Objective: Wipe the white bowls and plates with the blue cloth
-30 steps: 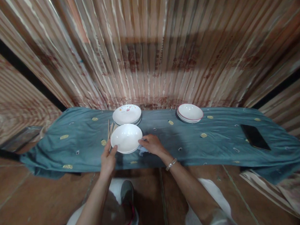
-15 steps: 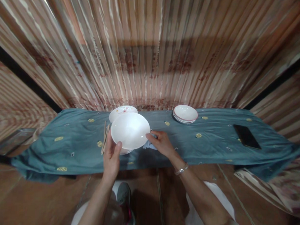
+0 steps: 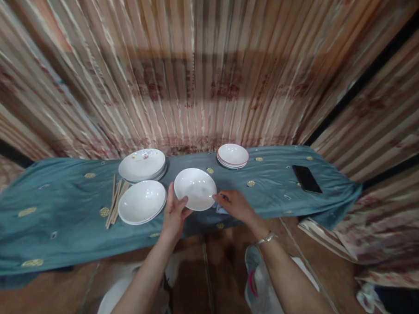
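One white bowl is in hand, in front of the person and apart from the stacks, so its handling looks unfinished: it is not yet set down on any pile. The left hand grips its left side, thumb over the rim; the right hand's fingers close on a bluish cloth by the right rim. Three groups already stand stacked on the cloth-covered tabletop: plain white bowls just left of the left hand, flower-patterned plates behind them, and red-rimmed bowls farther right. Chopsticks lie beside the white stack, a phone well to the right. Whether the stacked pieces have been wiped, I cannot tell.
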A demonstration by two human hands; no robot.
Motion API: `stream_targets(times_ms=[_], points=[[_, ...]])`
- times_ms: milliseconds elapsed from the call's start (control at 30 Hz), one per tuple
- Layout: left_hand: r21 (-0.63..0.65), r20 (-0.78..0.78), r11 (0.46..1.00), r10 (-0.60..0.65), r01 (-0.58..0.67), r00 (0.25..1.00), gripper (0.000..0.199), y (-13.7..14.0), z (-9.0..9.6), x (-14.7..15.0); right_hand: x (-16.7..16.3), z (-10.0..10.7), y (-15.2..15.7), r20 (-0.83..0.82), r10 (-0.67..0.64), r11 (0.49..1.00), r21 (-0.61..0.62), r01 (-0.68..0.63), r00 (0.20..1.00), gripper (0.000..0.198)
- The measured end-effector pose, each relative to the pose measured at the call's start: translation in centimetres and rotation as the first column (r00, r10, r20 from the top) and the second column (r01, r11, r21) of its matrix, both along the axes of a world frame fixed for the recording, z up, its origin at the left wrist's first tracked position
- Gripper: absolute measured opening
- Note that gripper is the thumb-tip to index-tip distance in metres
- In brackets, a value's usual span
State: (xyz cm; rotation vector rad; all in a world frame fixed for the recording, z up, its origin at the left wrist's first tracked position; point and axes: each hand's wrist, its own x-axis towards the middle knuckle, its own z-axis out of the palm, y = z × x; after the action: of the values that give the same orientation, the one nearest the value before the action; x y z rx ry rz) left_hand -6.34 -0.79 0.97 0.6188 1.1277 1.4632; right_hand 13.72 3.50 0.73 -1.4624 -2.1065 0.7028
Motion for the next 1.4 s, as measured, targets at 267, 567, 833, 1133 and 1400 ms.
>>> stream_targets(times_ms=[267,567,833,1133,1400], points=[[-0.076,-0.099,0.996,-0.048,0.040,0.994,0.094,1.0,-2.9,1.5,0.4,0.4,-0.4,0.153,-0.244,0.956,0.203,0.211,0.958,0.054],[-0.017,-0.175,0.993,-0.115,0.114,0.978,0.082,1.3,-3.6,1.7,-1.3,-1.5,-0.5,0.185,-0.003,0.991,0.133,-0.022,0.983,0.054],[-0.038,-0.193,0.981,-0.192,0.188,0.962,0.082,1.2,-3.3,1.2,-1.9,-2.6,0.0,0.260,0.097,0.969,0.196,-0.151,0.961,0.043],[-0.034,-0.207,0.981,-0.196,0.194,0.958,0.076,1.8,-3.3,0.4,-2.3,-1.4,0.7,0.328,0.218,0.975,-0.040,-0.217,0.919,0.023],[-0.047,-0.247,0.981,-0.193,0.188,0.949,0.075,2.6,-3.8,0.0,-3.3,-2.4,0.5,-0.234,0.209,0.962,-0.125,-0.242,0.950,0.016]])
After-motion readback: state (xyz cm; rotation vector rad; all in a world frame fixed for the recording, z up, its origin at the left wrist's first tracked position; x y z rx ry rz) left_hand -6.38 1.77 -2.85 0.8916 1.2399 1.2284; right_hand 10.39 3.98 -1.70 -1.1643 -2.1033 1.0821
